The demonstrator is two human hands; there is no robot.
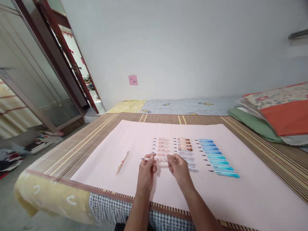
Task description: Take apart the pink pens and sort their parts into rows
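Observation:
A slim, pale pencil (160,159) with a dark pointed tip is held level just above the pink sheet (101,157). My left hand (145,170) pinches it near its tip end, and my right hand (179,166) grips its other end between thumb and fingers. Beyond my hands lies a column of pencils with pinkish patterns (161,142). To its right are brown-ended pencils (184,145) with pale lilac ones below, partly hidden by my right hand. Farther right, blue and turquoise pencils (214,152) lie in a column. A single peach-coloured pencil (122,162) rests at an angle on the left.
The sheet lies on a striped mat (79,150) over a bed. Folded fabrics (284,112) are piled at the right. A pink note (133,80) is stuck to the white wall (183,48). Glass doors (40,64) stand at the left.

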